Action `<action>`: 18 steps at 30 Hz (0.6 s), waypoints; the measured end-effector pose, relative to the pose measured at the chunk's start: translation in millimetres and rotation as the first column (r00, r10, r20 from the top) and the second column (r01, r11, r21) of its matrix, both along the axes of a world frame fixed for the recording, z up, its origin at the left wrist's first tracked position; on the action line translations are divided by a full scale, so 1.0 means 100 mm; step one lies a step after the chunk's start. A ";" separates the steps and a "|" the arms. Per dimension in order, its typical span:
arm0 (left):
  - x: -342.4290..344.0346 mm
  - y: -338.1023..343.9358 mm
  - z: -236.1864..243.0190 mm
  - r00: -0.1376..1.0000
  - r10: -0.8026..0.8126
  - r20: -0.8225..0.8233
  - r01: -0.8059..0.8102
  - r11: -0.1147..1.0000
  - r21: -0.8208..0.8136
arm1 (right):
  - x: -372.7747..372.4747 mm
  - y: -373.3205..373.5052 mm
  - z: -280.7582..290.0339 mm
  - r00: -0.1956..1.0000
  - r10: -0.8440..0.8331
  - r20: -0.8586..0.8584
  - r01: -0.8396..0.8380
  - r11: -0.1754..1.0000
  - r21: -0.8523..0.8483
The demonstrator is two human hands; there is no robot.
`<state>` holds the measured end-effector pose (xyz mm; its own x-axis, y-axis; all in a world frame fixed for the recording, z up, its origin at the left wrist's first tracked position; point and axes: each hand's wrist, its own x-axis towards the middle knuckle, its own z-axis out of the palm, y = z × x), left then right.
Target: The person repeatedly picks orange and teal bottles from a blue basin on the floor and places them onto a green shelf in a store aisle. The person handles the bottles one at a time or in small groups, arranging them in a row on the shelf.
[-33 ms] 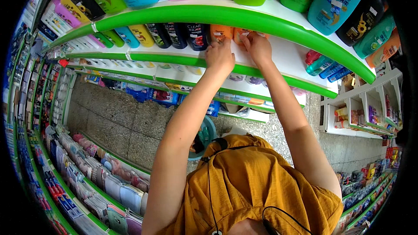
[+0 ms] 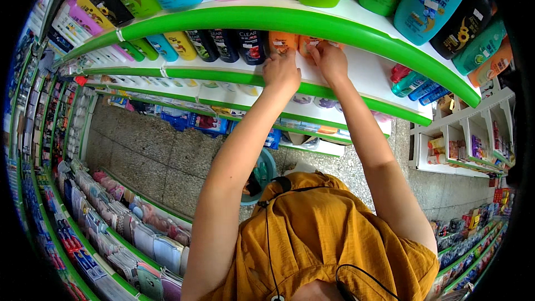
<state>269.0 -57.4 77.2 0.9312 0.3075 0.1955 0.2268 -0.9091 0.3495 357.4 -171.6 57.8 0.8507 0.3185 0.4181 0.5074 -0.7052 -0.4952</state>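
Two orange shampoo bottles stand side by side on the second shelf, under the overhang of the upper one. At the lower part of the left orange bottle (image 2: 283,39) my left hand (image 2: 282,72) has its fingers curled against it. My right hand (image 2: 331,62) grips the right orange bottle (image 2: 306,46), with thumb and fingers bent around its side. The tops of both bottles are hidden by the green edge of the upper shelf (image 2: 290,18). Directly left of them is a dark bottle (image 2: 252,47) with a white label.
Large coloured bottles (image 2: 429,5) line the upper shelf. Blue and teal bottles (image 2: 415,86) lie at the second shelf's right end. Below, a light blue tub (image 2: 268,166) sits on the stone floor (image 2: 150,150). Packed racks (image 2: 134,228) stand on the left.
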 end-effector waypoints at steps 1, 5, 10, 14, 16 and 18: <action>0.02 0.01 0.03 1.000 -0.020 -0.007 0.020 1.000 -0.010 | 0.01 0.00 0.01 1.000 -0.013 -0.003 0.013 1.000 -0.009; 0.09 0.07 -0.03 1.000 -0.025 -0.012 0.025 1.000 -0.011 | 0.04 0.02 0.00 0.999 -0.024 0.022 0.025 0.999 -0.040; 0.01 0.08 0.06 0.998 -0.038 -0.056 0.036 0.999 -0.039 | 0.11 0.00 -0.01 1.000 0.014 0.020 -0.014 0.999 0.028; -0.09 0.01 0.13 0.992 -0.038 0.120 0.042 0.999 -0.029 | -0.06 -0.17 0.16 0.995 0.016 -0.101 -0.004 0.993 0.115; -0.06 0.04 0.08 0.991 -0.045 0.129 0.055 0.995 -0.078 | -0.08 -0.27 0.19 0.995 -0.045 -0.093 0.060 0.984 0.170; 0.00 0.07 0.04 0.993 -0.050 0.112 0.061 0.993 -0.099 | -0.03 -0.42 0.20 0.991 -0.113 -0.074 0.127 0.963 0.237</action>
